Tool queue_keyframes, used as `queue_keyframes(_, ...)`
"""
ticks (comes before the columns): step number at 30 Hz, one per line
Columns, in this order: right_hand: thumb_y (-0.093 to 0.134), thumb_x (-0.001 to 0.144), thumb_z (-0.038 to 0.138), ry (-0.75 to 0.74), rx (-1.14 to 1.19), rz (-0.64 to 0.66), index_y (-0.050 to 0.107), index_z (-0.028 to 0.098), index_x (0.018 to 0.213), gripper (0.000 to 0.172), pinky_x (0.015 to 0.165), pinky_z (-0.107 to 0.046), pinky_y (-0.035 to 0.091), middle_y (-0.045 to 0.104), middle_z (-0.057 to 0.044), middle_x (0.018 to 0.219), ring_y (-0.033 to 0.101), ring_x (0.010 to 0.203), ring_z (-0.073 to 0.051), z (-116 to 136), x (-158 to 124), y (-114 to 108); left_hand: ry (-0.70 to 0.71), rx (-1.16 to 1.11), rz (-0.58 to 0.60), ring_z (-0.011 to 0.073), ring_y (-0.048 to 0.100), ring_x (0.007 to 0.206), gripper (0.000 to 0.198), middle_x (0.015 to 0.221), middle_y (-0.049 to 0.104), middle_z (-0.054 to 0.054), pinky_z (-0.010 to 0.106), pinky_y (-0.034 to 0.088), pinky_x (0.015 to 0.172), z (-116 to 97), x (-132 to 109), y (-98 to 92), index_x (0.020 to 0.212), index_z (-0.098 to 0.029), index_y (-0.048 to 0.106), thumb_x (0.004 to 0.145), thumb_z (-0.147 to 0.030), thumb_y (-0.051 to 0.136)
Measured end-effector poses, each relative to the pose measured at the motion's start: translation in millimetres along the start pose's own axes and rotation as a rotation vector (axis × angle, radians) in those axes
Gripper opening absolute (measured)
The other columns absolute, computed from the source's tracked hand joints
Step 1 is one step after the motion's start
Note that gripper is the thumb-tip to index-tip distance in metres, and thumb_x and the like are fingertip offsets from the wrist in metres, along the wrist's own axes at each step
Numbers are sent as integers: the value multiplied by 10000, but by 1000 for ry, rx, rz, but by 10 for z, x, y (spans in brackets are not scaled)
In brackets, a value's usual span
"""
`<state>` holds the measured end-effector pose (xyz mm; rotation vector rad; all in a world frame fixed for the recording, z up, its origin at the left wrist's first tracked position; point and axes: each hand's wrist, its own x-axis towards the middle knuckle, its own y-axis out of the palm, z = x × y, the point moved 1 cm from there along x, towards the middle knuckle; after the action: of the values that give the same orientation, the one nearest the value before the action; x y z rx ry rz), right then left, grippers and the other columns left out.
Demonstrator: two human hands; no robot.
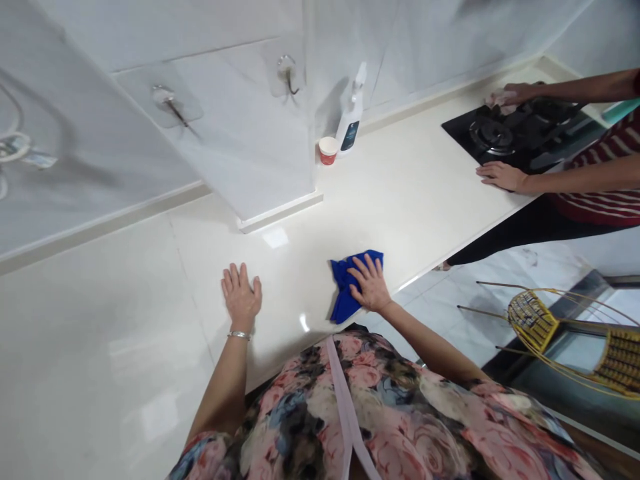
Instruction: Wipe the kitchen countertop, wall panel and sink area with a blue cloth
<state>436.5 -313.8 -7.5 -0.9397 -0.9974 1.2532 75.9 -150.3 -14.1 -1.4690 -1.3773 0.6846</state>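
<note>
My left hand [241,297] rests palm down on the glossy white countertop [290,287], fingers extended, with nothing in it. A silver bracelet [239,335] circles that wrist. On a crumpled blue cloth [343,300] near the counter's front edge lies my right hand [371,285], flat with its fingers spread. The cloth sticks out beyond the fingertips and to the left of the palm; the part beneath the hand is hidden.
A white spray bottle [351,120] and a small red-and-white cup [328,152] stand against the wall. Hooks [287,70] hang on a jutting wall corner. At right, a co-worker's hand holds a pale cloth [501,101] over the black gas stove [493,137]. Below is a yellow woven chair [535,320].
</note>
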Motion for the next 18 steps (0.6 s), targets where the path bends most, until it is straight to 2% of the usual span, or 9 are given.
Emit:
queue_keyframes(7,428,946,410,361,-192,-100,530,217,1437,538,1227,-661,181,403,-98,1627,170,1563,-360,-1542,-118,-392,-10,41,1,357,158,1569,656,1647,285,200,589,166,1287,-11,14,-15,1548,-114,392,1025,-510,362)
queue_keyframes(11,344,978,417,628,-271,-191,465,214,1496,570,1209,-677,199,380,-111,1633,200,1544,-382,-2311,9,-573,-19,57,2,350,175,1566,644,1650,294,180,587,178,1286,-7,19,-9,1549,-133,394,1022,-504,378)
queue_keyframes(14,306,992,446,807,-274,-263,417,219,1532,596,1183,-718,204,352,-137,1637,203,1532,-415,-2623,268,-611,-23,72,7,342,168,1568,639,1654,289,170,586,182,1287,-10,22,-9,1553,-145,386,1019,-496,390)
queue_keyframes(18,334,980,480,900,-223,-315,411,205,1530,619,1142,-781,200,340,-190,1626,198,1523,-454,-2729,667,-563,-27,99,37,335,145,1574,642,1654,280,183,568,178,1294,-28,23,-30,1551,-116,380,1022,-481,375)
